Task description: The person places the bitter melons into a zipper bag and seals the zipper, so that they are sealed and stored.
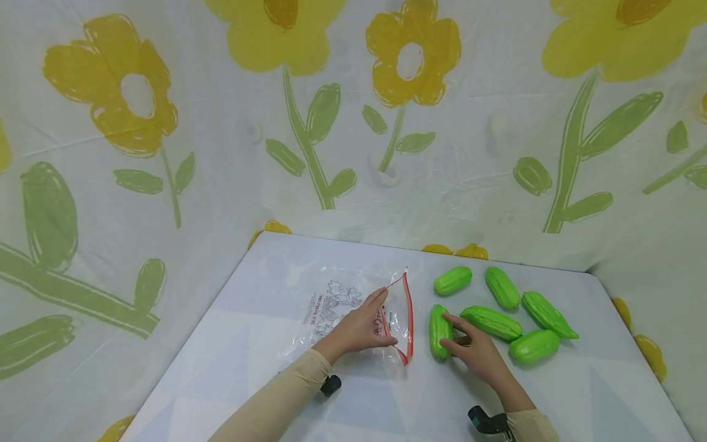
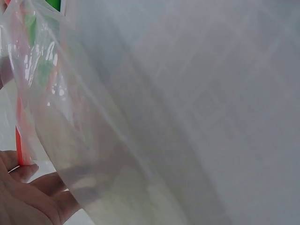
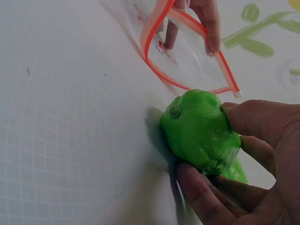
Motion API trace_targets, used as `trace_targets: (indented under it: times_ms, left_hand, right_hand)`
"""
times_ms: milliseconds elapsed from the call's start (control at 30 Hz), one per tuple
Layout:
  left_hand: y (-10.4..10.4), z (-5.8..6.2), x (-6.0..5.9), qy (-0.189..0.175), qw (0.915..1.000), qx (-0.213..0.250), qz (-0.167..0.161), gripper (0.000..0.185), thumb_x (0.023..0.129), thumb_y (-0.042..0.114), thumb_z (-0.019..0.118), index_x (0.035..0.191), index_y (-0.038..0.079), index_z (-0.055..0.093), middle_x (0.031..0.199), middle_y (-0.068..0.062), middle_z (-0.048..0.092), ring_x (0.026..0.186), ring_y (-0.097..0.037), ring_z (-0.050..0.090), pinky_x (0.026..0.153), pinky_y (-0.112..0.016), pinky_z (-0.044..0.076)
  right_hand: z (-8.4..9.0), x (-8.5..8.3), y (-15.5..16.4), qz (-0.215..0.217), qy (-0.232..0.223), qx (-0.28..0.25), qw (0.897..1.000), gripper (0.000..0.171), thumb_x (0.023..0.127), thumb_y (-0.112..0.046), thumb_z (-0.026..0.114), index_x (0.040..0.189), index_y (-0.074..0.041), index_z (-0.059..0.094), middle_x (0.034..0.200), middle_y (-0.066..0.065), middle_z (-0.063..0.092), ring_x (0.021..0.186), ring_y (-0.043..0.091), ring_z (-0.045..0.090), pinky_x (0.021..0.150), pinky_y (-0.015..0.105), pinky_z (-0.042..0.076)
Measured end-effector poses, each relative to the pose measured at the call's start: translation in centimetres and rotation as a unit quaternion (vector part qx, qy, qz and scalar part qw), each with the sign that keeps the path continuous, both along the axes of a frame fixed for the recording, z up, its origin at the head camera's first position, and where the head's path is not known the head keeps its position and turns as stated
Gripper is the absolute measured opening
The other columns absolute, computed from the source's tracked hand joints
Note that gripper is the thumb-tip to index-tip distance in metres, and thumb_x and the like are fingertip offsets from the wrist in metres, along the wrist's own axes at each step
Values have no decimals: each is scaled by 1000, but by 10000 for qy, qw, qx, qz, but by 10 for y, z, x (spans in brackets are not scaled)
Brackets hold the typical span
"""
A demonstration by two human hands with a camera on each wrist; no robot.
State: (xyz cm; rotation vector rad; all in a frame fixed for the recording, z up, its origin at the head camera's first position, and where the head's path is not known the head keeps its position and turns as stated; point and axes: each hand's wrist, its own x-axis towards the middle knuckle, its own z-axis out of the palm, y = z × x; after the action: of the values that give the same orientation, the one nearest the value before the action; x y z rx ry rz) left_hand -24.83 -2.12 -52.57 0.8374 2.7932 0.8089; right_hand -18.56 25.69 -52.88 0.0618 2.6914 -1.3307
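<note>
A clear zip bag [image 1: 333,305] with a red-orange zip edge and printed drawings lies flat, its mouth facing right. My left hand [image 1: 360,323] spreads thumb and fingers across the mouth and grips its edge; in the left wrist view, fingers [image 2: 28,197] hold the orange strip. Just right of the mouth, a bright green ridged gourd [image 1: 438,334] sits lengthwise. My right hand [image 1: 479,353] holds this gourd from its right side, thumb and fingers around it. The right wrist view shows the gourd's knobbed end [image 3: 199,131] close before the bag's opening.
Several more green gourds [image 1: 491,323] are spread over the right side of the white table [image 1: 232,344], some touching one another. Flower-printed cloth [image 1: 469,153] stands round the table's back and sides. Dark camera mounts [image 1: 488,420] hang at both wrists.
</note>
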Motion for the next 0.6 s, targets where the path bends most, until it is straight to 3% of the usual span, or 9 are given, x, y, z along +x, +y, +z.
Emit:
trace_targets:
  times_ms: [600]
  left_hand:
    - [1,-2,-1,45,10000,-66,15,110,69,58,72,151,19,11,155,11,6,124,-22,47,99,-36,42]
  right_hand:
    - [-3,-1,-3,207,241,-150,9994,64,79,-48,68,137,-37,42,141,8,43,99,23,60,68,31,52]
